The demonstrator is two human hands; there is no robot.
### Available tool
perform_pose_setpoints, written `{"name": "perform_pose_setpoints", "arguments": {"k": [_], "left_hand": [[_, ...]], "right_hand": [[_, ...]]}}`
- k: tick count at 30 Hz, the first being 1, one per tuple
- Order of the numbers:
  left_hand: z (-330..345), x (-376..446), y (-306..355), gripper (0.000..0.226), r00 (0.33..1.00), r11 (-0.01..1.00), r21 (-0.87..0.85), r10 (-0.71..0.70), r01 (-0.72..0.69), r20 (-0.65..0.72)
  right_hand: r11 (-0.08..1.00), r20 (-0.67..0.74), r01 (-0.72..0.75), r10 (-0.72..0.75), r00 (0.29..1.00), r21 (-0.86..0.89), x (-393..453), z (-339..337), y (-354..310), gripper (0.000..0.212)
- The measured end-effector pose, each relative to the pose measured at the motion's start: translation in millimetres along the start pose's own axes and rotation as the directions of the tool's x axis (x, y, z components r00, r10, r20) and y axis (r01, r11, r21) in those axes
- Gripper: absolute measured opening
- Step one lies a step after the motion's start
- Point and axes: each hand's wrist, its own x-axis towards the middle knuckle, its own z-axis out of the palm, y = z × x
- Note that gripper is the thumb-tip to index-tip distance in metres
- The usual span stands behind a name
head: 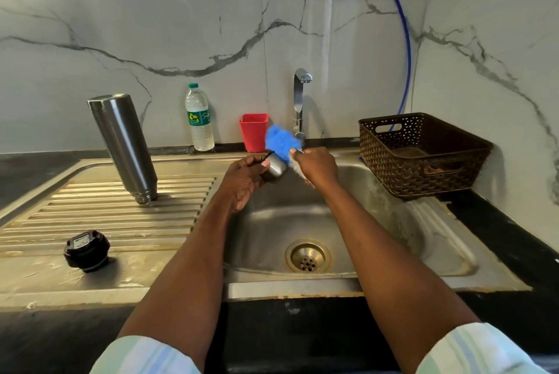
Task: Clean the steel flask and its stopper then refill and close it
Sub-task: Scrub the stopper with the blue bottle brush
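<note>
The steel flask (124,143) stands upside down, mouth down, on the ribbed drainboard (99,216) left of the sink. Its black stopper (87,250) lies nearer me on the drainboard. Over the sink basin (272,231), my left hand (246,178) grips a small steel cup-shaped lid (276,168). My right hand (316,166) holds a brush with a fluffy blue head (279,142), which sits at the lid's upper side. The brush handle is mostly hidden in my fingers.
A chrome tap (300,98) rises behind the basin, with a red cup (253,131) and a plastic water bottle (199,118) to its left against the marble wall. A brown perforated basket (423,152) sits on the sink's right corner. The drain (308,255) is in the basin floor.
</note>
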Motion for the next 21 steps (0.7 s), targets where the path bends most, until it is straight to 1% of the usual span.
{"name": "perform_pose_setpoints", "arguments": {"k": [1, 2, 3, 4, 6, 7, 9, 11, 14, 16, 17, 19, 21], "left_hand": [[-1.2, -0.2, 1.2, 0.014, 1.000, 0.999, -0.034, 0.015, -0.016, -0.016], [-2.2, -0.4, 2.7, 0.013, 0.999, 0.997, -0.068, 0.023, -0.026, -0.040], [-4.0, 0.3, 3.6, 0.012, 0.998, 0.996, -0.086, 0.023, -0.029, -0.062], [-5.9, 1.0, 3.8, 0.012, 0.997, 0.995, -0.095, 0.017, -0.024, -0.071], [-5.6, 0.1, 3.2, 0.014, 0.999, 0.994, -0.106, 0.004, -0.010, -0.054], [-4.5, -1.0, 2.9, 0.014, 0.999, 0.994, -0.113, 0.002, -0.006, -0.039], [-3.9, -2.5, 3.2, 0.013, 1.000, 0.993, -0.115, 0.007, -0.009, -0.014], [-3.5, -5.1, 5.3, 0.013, 1.000, 0.990, -0.144, 0.006, -0.005, 0.006], [-4.2, -4.5, 7.7, 0.010, 1.000, 0.966, -0.258, -0.003, 0.003, 0.000], [-4.4, -2.9, 7.6, 0.007, 1.000, 0.945, -0.326, -0.007, -0.001, -0.023], [-4.3, -1.8, 7.8, 0.011, 0.999, 0.934, -0.358, -0.010, -0.003, -0.035], [-5.9, 0.6, 7.1, 0.030, 0.998, 0.912, -0.409, -0.033, 0.008, -0.054], [-5.8, -0.5, 7.5, 0.038, 0.995, 0.915, -0.403, -0.071, 0.036, -0.074]], "right_hand": [[0.999, -0.003, -0.003, 0.003, 1.000, -0.053, 0.6, -1.5, 2.1, 0.036], [0.998, 0.004, 0.019, -0.019, 1.000, -0.055, 0.1, -3.3, 1.6, 0.039], [0.998, 0.019, 0.056, -0.056, 0.998, 0.016, -0.5, -4.9, -0.2, 0.041], [0.988, 0.028, 0.082, -0.086, 0.996, 0.130, -3.4, -6.6, -4.1, 0.040], [0.940, 0.064, 0.067, -0.094, 0.993, 0.335, -9.9, -6.1, -11.6, 0.039], [0.930, 0.064, 0.055, -0.084, 0.994, 0.363, -10.2, -3.4, -12.3, 0.037], [0.943, 0.029, 0.019, -0.030, 0.999, 0.332, -6.6, 2.5, -8.9, 0.035], [0.955, 0.021, -0.038, 0.033, 0.999, 0.295, -2.2, 2.2, -4.5, 0.036], [0.956, 0.054, -0.081, 0.069, 0.996, 0.283, 2.1, -0.7, -3.3, 0.035], [0.975, 0.041, -0.037, 0.028, 0.999, 0.218, 1.6, 1.4, -5.3, 0.034], [0.982, 0.025, 0.004, -0.009, 1.000, 0.187, 1.2, 3.3, -6.9, 0.035], [0.980, 0.007, 0.060, -0.063, 0.998, 0.187, -0.2, 4.5, -11.5, 0.039], [0.983, 0.002, 0.104, -0.105, 0.994, 0.149, -1.1, 3.9, -18.3, 0.038]]}}
